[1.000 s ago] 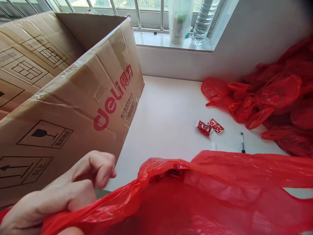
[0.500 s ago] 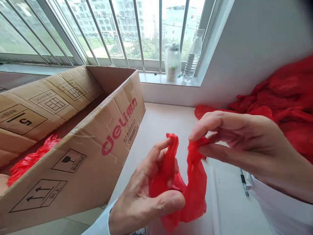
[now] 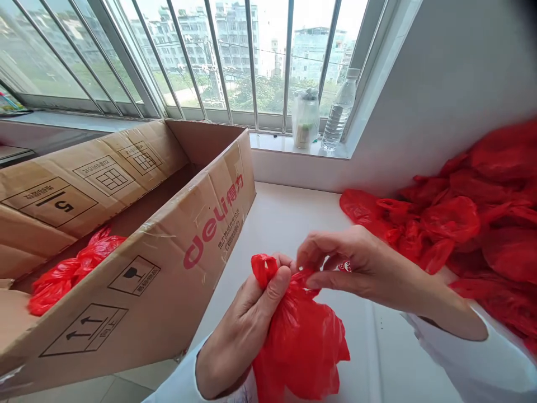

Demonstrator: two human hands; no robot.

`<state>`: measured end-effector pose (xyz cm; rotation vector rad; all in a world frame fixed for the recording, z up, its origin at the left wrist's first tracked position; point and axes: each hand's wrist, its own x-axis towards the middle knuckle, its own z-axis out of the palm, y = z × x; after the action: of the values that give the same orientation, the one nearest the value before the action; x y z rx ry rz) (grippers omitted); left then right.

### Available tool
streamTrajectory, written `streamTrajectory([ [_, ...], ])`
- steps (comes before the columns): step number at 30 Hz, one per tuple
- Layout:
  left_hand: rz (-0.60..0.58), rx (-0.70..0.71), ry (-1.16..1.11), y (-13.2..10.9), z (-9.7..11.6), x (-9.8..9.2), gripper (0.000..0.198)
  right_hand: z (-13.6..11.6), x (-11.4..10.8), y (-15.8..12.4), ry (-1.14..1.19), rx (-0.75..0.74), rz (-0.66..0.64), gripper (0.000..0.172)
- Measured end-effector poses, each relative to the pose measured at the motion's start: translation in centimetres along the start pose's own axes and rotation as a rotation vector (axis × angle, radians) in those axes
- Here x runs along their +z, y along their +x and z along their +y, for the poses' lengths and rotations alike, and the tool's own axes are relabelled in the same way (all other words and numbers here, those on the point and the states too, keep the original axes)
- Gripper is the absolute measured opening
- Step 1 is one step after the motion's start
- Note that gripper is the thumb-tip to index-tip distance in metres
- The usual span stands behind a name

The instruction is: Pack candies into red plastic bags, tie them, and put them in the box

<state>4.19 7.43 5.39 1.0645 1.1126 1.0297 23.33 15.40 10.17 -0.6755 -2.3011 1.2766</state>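
Note:
A red plastic bag (image 3: pixel 308 347) hangs bunched at its top between my two hands, over the white table. My left hand (image 3: pixel 241 324) is closed round the gathered neck, with a looped handle end sticking up past the thumb. Beside it, my right hand (image 3: pixel 344 266) pinches another part of the bag's top between thumb and fingers. Below the hands the bag's body spreads out, creased and slightly see-through. What is inside the bag, if anything, I cannot make out.
A long open cardboard box (image 3: pixel 138 280) stands at the left with a red bundle (image 3: pixel 75 268) inside. Many red bags lie in a pile (image 3: pixel 495 207) at the right on the white table (image 3: pixel 289 215). A water bottle (image 3: pixel 338 115) and a bagged cup (image 3: pixel 305 120) stand on the windowsill.
My hands have come together, and the bag's top, held apart before, is now gathered in my left hand. My right hand has moved down and left. The view has shifted slightly.

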Motion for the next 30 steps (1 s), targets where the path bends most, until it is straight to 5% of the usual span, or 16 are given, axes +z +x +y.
streamTrajectory([
  [7, -0.375, -0.434, -0.403, 0.8, 0.8, 0.0, 0.036, 0.7, 0.7, 0.0, 0.3, 0.007, 0.234, 0.008],
  [11, -0.388, -0.324, -0.481, 1.1, 0.5, -0.5, 0.024, -1.8, 2.0, -0.4, 0.149, -0.121, 0.388, 0.008],
  [15, -0.445, -0.155, -0.442, 0.8, 1.1, -1.4, 0.029, -3.5, 3.0, -1.8, -0.147, -0.278, 0.061, 0.008],
  [19, -0.568, 0.084, 0.164, -0.8, 2.2, -1.7, 0.021, -1.9, 3.0, -1.9, -0.021, -0.188, 0.24, 0.009],
  [21, -0.465, 0.295, 0.622, -1.9, 2.3, -1.5, 0.02, -0.4, 3.3, -1.3, 0.118, -0.111, 0.178, 0.023],
  [24, -0.144, 0.603, 1.064, -2.7, 1.3, -1.1, 0.018, 2.0, 4.5, -0.3, 0.327, -0.009, -0.039, 0.034],
  [27, 0.142, 0.813, 1.116, -2.5, -0.1, -1.0, 0.025, 3.7, 5.8, 0.2, 0.489, 0.106, -0.016, 0.029],
  [30, 0.258, 0.944, 1.004, -2.0, -0.9, -1.2, 0.022, 4.3, 6.2, 0.4, 0.532, 0.129, -0.109, 0.036],
])
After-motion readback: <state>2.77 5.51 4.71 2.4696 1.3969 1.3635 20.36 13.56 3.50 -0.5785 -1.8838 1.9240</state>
